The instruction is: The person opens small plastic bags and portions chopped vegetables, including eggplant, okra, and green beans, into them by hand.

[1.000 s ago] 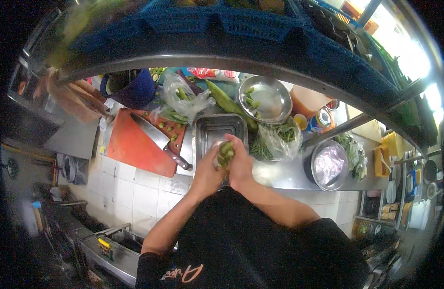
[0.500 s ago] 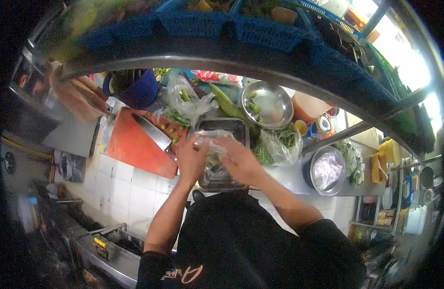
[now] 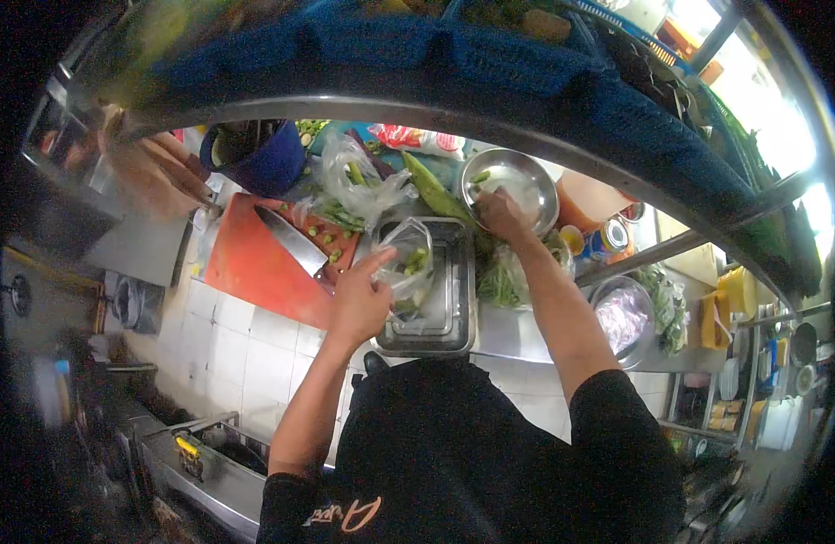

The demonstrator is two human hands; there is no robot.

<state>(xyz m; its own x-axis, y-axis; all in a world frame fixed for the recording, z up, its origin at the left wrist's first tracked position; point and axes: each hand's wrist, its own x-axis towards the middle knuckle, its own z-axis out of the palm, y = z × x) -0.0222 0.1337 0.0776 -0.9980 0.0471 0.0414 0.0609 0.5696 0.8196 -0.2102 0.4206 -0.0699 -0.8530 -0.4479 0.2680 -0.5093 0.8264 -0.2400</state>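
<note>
My left hand [image 3: 365, 295] is at a clear plastic bag [image 3: 417, 263], its thumb and fingers at the bag's near-left edge. Pieces of green vegetable [image 3: 415, 261] show through the film. The bag is over a rectangular metal tray [image 3: 470, 308]. My right hand [image 3: 505, 216] reaches into a round steel bowl [image 3: 551, 190], at its near-left side. A green piece [image 3: 482, 177] shows in the bowl beyond that hand. The right fingertips are dark and partly hidden, so their grip is unclear.
Left of the tray, a knife [image 3: 290, 238] lies on a red cutting board [image 3: 254, 263] with cut green pieces. Behind are a blue tub [image 3: 263, 163] and another bag of greens [image 3: 358, 186]. A metal shelf edge [image 3: 345, 107] crosses above the counter.
Both hands were together on the bag over the tray. My right hand has moved away to the bowl, covering its green pieces. The bag now stands more open beside my left hand.
</note>
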